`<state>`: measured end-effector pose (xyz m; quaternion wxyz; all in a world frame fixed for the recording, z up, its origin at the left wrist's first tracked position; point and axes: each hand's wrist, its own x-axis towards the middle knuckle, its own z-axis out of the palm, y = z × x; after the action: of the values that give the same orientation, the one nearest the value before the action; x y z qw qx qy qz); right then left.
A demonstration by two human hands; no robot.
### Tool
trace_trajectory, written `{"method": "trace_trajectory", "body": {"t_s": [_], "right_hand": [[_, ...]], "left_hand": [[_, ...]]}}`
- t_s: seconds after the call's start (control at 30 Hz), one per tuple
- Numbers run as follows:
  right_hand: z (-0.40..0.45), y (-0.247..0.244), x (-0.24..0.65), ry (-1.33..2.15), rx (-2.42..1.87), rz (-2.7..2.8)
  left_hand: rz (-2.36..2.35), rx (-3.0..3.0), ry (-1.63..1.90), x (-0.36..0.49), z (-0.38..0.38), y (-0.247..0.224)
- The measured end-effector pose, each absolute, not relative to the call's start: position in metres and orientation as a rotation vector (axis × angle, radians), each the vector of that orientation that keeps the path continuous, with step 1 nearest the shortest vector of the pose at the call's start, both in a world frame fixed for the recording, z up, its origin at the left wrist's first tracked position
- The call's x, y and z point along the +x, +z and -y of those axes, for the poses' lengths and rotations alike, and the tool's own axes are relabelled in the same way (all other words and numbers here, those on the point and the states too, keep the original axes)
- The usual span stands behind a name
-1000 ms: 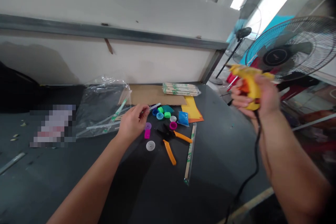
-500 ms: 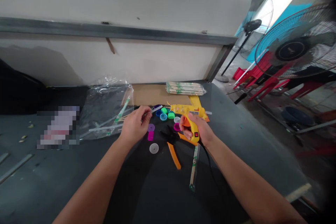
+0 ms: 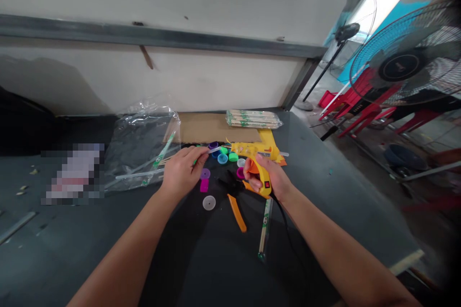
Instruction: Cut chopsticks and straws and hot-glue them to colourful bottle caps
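Note:
My right hand (image 3: 268,175) is wrapped round the handle of a yellow hot glue gun (image 3: 264,158), its nozzle pointing left. A clear stick (image 3: 284,154) pokes out of the gun's rear. Between thumb and fingers, my left hand (image 3: 183,168) pinches a thin translucent stick (image 3: 215,150), its free end close to the nozzle; whether they touch I cannot tell. Below and around lie blue and green bottle caps (image 3: 223,159), a purple disc (image 3: 205,173), a magenta piece (image 3: 204,185) and a clear disc (image 3: 209,203). Orange-handled pliers (image 3: 236,213) rest open under the gun.
A clear plastic bag (image 3: 126,153) with sticks lies left. Cardboard (image 3: 209,127) and a pack of wrapped chopsticks (image 3: 254,119) are at the back. One wrapped pair of chopsticks (image 3: 264,230) and the gun's black cord (image 3: 288,230) lie right. A fan (image 3: 399,67) stands beyond the table.
The whole view has shifted slightly. The translucent stick in my left hand and the glue gun's nozzle remain close together; both grips look the same.

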<state>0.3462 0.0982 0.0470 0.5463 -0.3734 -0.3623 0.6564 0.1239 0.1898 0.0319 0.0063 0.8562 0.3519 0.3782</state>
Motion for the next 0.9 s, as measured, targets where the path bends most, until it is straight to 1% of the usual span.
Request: {"method": "trace_trajectory", "body": {"t_s": [0.9], "right_hand": [[-0.0967, 0.049, 0.3441, 1.523, -0.965, 0.915]], "left_hand": [[-1.1, 2.656, 1.222, 0.1211, -0.1915, 0.0372]]}}
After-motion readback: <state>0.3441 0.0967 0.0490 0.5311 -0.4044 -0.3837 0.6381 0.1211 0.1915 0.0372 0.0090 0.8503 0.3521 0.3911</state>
